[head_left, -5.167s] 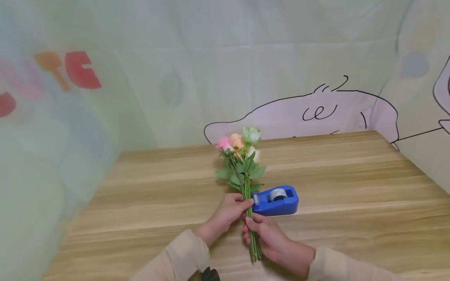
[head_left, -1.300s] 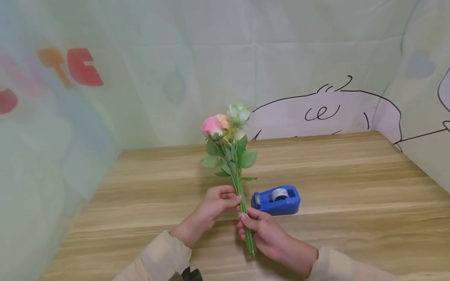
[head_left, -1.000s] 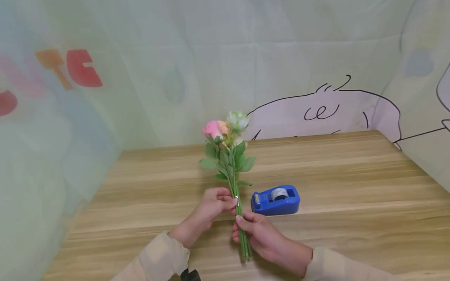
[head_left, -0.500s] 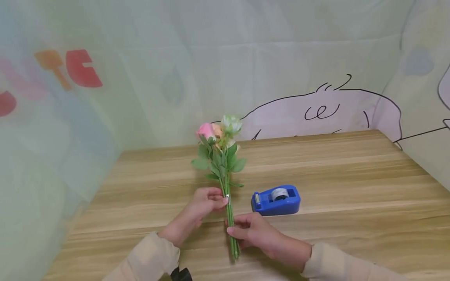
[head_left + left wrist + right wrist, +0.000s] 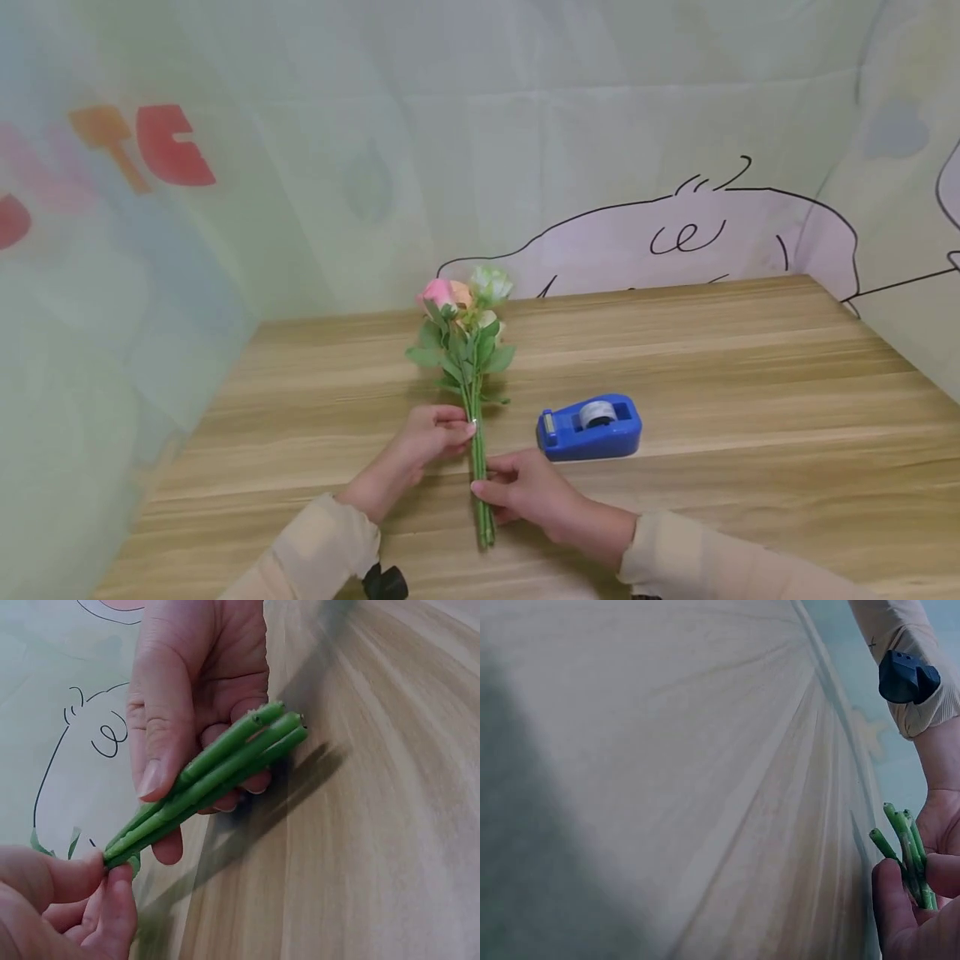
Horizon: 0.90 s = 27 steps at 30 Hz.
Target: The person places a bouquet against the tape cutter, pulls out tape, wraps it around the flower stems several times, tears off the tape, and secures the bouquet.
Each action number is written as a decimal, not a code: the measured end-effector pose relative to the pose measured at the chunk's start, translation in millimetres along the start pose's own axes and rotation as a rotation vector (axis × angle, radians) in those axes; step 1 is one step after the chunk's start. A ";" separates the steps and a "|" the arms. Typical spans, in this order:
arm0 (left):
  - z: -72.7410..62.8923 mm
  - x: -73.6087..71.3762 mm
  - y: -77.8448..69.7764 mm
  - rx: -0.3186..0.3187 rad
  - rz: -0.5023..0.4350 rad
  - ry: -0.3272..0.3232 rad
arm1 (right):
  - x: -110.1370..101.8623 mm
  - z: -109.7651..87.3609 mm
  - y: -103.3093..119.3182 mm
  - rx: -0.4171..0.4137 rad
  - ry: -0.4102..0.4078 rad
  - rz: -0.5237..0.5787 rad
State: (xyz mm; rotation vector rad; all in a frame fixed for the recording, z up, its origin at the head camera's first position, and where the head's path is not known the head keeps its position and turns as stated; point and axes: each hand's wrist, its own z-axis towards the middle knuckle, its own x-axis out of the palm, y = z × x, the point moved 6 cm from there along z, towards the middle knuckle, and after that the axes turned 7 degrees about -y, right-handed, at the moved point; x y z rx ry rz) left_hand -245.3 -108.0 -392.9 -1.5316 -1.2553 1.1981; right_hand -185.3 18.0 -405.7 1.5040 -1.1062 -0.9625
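Note:
A bouquet of roses point(image 5: 468, 358) in pink, peach, pale green and cream lies between my two hands, blooms toward the far side. My left hand point(image 5: 427, 440) pinches the green stems at mid-length between thumb and fingers. A small shiny patch point(image 5: 474, 422), looking like clear tape, shows at that pinch. Lower down, my right hand point(image 5: 536, 493) grips the stems between thumb and fingers. The left wrist view shows both hands on the stems point(image 5: 217, 765), cut ends sticking out past the right hand. In the right wrist view the stem ends point(image 5: 904, 840) fan slightly apart.
A blue tape dispenser point(image 5: 577, 448) with a roll of tape point(image 5: 597, 412) stands on the wooden table point(image 5: 712, 375), right of the bouquet. A printed cloth point(image 5: 360, 125) hangs along the table's back and sides.
Both hands have carried the bouquet left, away from the dispenser, and the blooms have come down from their raised position of about a second ago. The dispenser stays put.

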 end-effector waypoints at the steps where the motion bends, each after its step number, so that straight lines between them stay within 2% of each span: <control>1: 0.1 -0.1 0.4 -0.001 0.000 0.005 | 0.5 0.8 -0.5 0.003 -0.002 -0.013; 8: 0.7 -0.6 4.8 -0.019 0.041 0.061 | 1.6 3.7 -1.3 0.029 0.009 -0.088; 17: 0.6 -0.2 12.5 -0.041 0.032 0.171 | -1.4 0.0 -1.8 0.077 0.046 -0.094; 27: 3.2 0.2 16.4 -0.118 0.004 0.156 | -17.5 -6.2 2.7 0.148 0.088 -0.079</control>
